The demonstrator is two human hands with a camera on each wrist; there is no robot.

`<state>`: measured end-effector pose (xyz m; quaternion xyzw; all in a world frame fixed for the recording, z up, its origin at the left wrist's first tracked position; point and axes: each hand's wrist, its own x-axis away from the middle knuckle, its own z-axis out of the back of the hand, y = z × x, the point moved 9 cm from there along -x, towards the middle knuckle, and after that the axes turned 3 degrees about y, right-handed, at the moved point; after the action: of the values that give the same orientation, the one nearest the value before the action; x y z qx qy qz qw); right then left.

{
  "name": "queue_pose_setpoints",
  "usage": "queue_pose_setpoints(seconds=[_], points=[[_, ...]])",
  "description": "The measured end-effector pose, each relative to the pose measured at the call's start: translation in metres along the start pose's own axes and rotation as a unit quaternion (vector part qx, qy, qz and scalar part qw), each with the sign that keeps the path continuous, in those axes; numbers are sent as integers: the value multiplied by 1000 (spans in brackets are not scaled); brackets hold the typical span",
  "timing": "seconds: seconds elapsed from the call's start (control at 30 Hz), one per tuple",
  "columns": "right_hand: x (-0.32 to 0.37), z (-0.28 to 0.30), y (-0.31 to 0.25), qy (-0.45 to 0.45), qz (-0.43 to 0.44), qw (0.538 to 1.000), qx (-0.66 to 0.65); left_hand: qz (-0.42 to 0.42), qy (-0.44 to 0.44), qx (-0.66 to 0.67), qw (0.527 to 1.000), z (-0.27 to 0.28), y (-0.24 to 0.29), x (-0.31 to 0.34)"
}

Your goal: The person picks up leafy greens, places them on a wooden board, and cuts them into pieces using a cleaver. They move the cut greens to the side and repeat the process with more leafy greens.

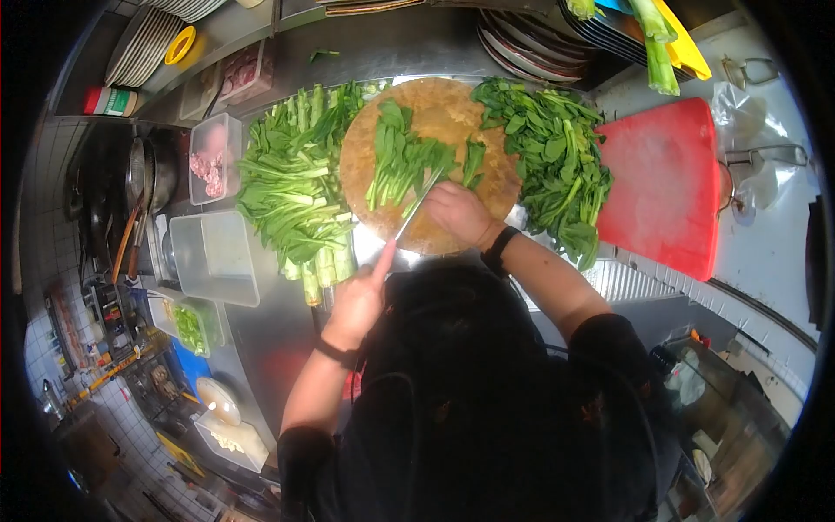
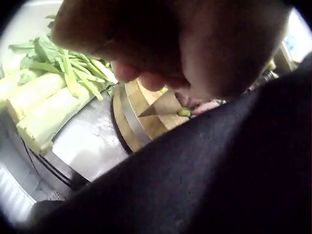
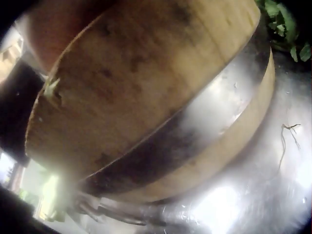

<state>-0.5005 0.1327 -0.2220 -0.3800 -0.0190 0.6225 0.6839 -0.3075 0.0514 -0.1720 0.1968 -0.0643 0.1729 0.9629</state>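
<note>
In the head view, a round wooden board (image 1: 435,235) carries leafy greens (image 1: 393,161). My left hand (image 1: 358,300) grips a knife (image 1: 419,202), its blade slanting up against the cut greens. Right beside the blade, my right hand (image 1: 461,213) holds the greens down with bent fingers, the tips partly hidden. The left wrist view has my left hand (image 2: 170,44) large and dark above the blade (image 2: 163,106). In the right wrist view the board's side (image 3: 146,87) fills the middle, with a blurred part of my right hand (image 3: 51,34) at upper left.
Stalky greens (image 1: 291,174) are piled left of the board, leafy ones (image 1: 561,157) right of it. Farther right lies a red board (image 1: 661,187). Plastic containers (image 1: 213,257) stand at the left; stacked plates (image 1: 531,52) are at the back.
</note>
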Motion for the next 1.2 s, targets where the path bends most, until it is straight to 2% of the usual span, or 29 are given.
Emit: queue_pose_setpoints(seconds=[0.07,0.13,0.2,0.23,0.3,0.4,0.43,0.5,0.73,0.87,1.2], points=[[-1,1,-1,10,8,1000,-10,-13,10,-10,1000,-7,-6,-5],[-3,9,-6,18,19,999,-17,-22,45,43,998,3,-14,-6],[2,25,-10,58,21,998,23,-19,40,48,998,6,-12,0],[9,31,-8,59,20,998,25,-14,65,74,995,15,-9,5],[30,51,13,73,-61,988,118,-9,96,110,989,29,-3,10],[45,62,29,60,-81,988,117,-31,69,115,991,30,3,10],[48,55,33,28,-78,991,105,-32,69,115,990,30,4,9],[47,48,28,30,-61,993,92,-28,23,81,996,20,3,4],[25,14,4,24,-11,998,54,1,37,90,995,17,-1,0],[17,16,-3,31,-18,999,41,16,21,97,995,25,8,4],[16,18,-2,40,-9,999,18,-19,22,62,998,17,17,4]])
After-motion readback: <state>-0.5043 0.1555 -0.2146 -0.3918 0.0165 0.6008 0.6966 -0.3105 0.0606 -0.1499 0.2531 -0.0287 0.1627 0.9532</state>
